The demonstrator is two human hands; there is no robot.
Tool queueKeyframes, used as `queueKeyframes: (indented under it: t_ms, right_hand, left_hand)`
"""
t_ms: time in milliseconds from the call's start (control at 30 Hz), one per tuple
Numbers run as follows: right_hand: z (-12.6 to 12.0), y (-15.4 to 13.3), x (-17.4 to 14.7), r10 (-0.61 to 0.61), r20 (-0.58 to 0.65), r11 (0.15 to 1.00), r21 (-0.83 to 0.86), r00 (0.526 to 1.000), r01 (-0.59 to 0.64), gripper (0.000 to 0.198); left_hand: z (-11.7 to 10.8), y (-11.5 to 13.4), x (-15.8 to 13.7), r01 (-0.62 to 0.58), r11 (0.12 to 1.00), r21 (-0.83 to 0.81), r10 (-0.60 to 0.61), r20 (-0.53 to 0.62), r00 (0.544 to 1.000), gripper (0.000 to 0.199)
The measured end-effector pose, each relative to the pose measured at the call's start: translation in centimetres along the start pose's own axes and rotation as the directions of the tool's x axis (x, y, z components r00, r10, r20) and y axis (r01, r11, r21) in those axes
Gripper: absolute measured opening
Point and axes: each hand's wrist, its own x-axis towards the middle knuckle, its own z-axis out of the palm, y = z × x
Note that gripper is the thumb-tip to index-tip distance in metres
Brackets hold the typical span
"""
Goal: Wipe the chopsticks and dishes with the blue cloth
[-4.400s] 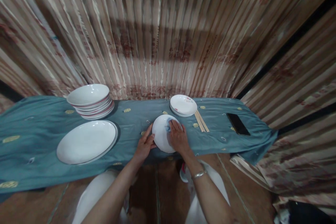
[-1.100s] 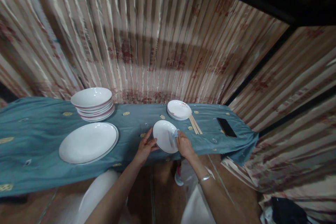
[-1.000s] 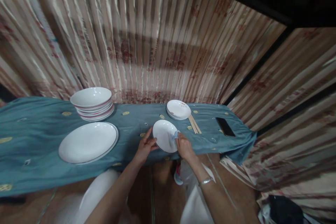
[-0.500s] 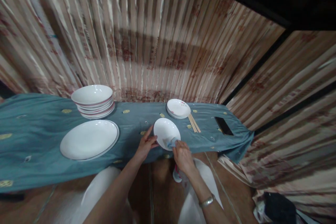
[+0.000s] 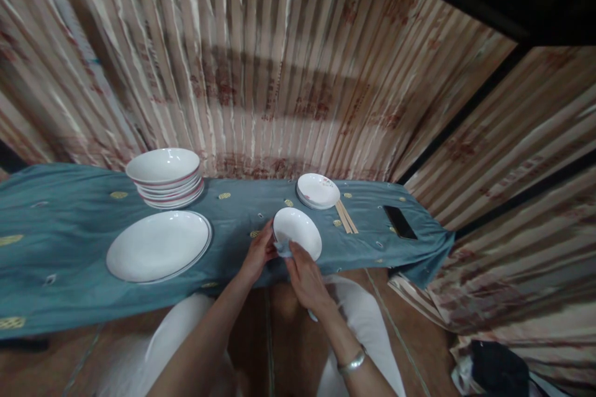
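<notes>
A small white plate (image 5: 302, 228) with a dark rim is tilted toward me above the front of the table. My left hand (image 5: 261, 252) is closed on its left edge, thumb near the rim and fingers partly hidden underneath. In my right hand (image 5: 305, 274) is a light blue cloth (image 5: 282, 249), pressed against the plate's lower left part. Behind the plate stands a stack of small plates (image 5: 318, 191) with a floral mark on the top one. Wooden chopsticks (image 5: 346, 218) lie just right of that stack.
Left on the teal tablecloth (image 5: 237, 211) are large oval plates (image 5: 158, 247), with a stack of white bowls and plates (image 5: 164, 167) behind them. A black phone (image 5: 399, 222) lies at the right end. A pleated curtain (image 5: 261, 74) hangs along the back.
My right hand has moved the cloth leftward across the plate, from its lower right to its lower left near my left hand. The left hand still holds the plate's edge.
</notes>
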Motion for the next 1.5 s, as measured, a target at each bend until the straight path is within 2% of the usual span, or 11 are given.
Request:
queueKeyframes:
  t_ms: [133,400,700,833,933,1100,1200,1367,1500]
  right_hand:
    - [0.7,-1.5,1.5,-0.057,0.027,0.998,0.014,0.998,0.057,0.047]
    - [1.2,-2.2,5.6,-0.072,0.037,0.996,0.048,0.997,0.070,0.047]
    - [2.9,0.3,9.8,-0.036,0.014,0.997,0.063,0.999,0.035,0.042]
    - [3.5,2.0,10.7,-0.005,-0.029,1.000,0.031,1.000,0.006,0.042]
    - [3.4,3.1,10.9,0.015,-0.008,0.998,-0.058,1.000,-0.016,0.042]
    - [1.9,4.5,10.3,-0.044,0.163,0.957,-0.277,0.986,0.089,0.036]
    - [0.8,5.2,9.5,0.013,0.186,0.928,-0.369,0.983,0.057,0.036]
    - [-1.0,5.7,7.7,0.111,0.161,0.920,-0.389,0.981,-0.040,0.033]
    - [-2.2,5.3,6.2,0.152,0.238,0.941,-0.332,0.959,-0.067,0.035]
  left_hand:
    - [-0.1,0.0,0.1,-0.078,0.997,0.021,0.078,-0.014,0.997,0.055]
    - [0.0,-0.2,0.4,0.021,0.998,-0.052,-0.024,-0.049,0.998,0.056]
    - [-0.2,-0.3,0.6,0.040,0.999,0.008,-0.040,-0.014,0.999,0.063]
    - [-0.1,-0.1,0.5,0.051,0.999,0.010,-0.051,-0.018,0.999,0.075]
    - [0.1,0.1,0.3,0.057,0.998,0.021,-0.057,-0.016,0.998,0.080]
    - [0.3,0.3,0.2,0.050,0.999,0.021,-0.049,-0.027,0.998,0.080]
    - [0.2,0.2,0.2,0.042,0.999,0.028,-0.041,-0.023,0.999,0.080]
    - [0.1,0.0,0.3,0.028,0.999,0.033,-0.028,-0.027,0.999,0.080]
    - [0.1,0.0,0.3,0.033,0.999,0.029,-0.032,-0.026,0.999,0.082]
